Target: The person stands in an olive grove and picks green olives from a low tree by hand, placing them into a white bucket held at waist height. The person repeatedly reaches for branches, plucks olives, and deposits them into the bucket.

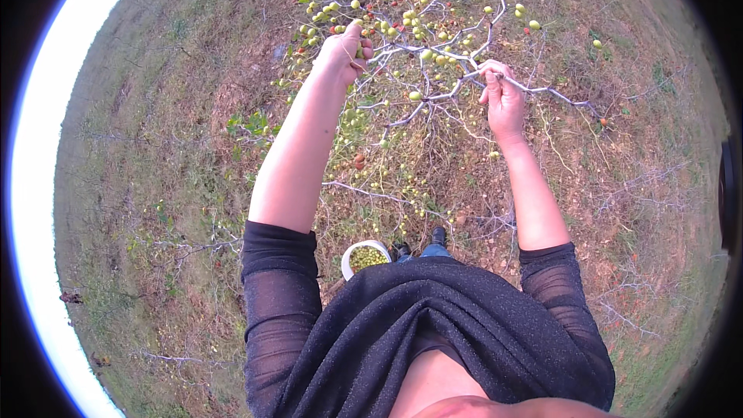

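Note:
Many small round green fruits, with a few red ones among them, hang on a grey zigzag branch (453, 58) in front of me. My right hand (504, 96) grips this branch with bent fingers at its right part. At the left side of the fruit, my left hand (348, 53) has its fingers curled around green fruits (360, 51); a thin twig crosses the hand. Whether those fruits are still attached to the branch cannot be told. Near my feet stands a white bucket (346, 261) holding many green and yellowish fruits.
Lower thin branches (377, 191) with more fruit spread between my arms, above the ground. Bare twigs (215, 244) stick out at the left, and others (627, 307) at the right. My dark shoes (439, 236) are beside the bucket, on dry grass and leaf litter.

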Motion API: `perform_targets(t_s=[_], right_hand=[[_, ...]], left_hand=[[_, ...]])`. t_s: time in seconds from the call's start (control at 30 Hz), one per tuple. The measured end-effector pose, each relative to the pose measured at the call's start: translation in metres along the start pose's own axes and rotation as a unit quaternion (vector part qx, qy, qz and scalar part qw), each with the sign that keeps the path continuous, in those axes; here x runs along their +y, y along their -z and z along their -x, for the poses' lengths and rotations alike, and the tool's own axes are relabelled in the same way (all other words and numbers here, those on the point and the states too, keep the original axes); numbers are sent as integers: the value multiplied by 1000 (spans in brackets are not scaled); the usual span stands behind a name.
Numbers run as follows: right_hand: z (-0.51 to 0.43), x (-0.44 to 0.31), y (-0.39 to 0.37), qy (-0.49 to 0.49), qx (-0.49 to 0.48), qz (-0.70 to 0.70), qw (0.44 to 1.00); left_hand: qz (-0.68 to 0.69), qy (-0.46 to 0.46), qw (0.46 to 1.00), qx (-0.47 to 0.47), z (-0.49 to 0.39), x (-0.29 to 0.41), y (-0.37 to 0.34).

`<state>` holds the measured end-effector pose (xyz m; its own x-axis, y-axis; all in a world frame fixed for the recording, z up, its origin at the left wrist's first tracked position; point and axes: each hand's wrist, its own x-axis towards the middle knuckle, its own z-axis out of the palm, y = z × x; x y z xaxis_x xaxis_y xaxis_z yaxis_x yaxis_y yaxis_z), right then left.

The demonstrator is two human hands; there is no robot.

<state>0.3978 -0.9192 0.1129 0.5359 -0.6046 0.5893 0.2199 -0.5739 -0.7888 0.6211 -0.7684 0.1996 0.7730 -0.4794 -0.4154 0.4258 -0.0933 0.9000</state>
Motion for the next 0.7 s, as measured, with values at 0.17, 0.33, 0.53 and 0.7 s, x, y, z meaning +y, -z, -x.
perform_targets(t_s=[0.17,0.33,0.53,0.7], right_hand=[[0,0,-1,6,-5,-8,1000],[-1,2,-1,6,7,-17,1000],[0,2,-2,6,6,-23,1000],[0,3,0,14,4,-35,999]], left_hand=[[31,55,998,-16,-21,11,-7],[34,89,994,-49,-41,22,-8],[43,97,994,6,-45,29,-18],[-17,74,997,-22,-44,25,-20]])
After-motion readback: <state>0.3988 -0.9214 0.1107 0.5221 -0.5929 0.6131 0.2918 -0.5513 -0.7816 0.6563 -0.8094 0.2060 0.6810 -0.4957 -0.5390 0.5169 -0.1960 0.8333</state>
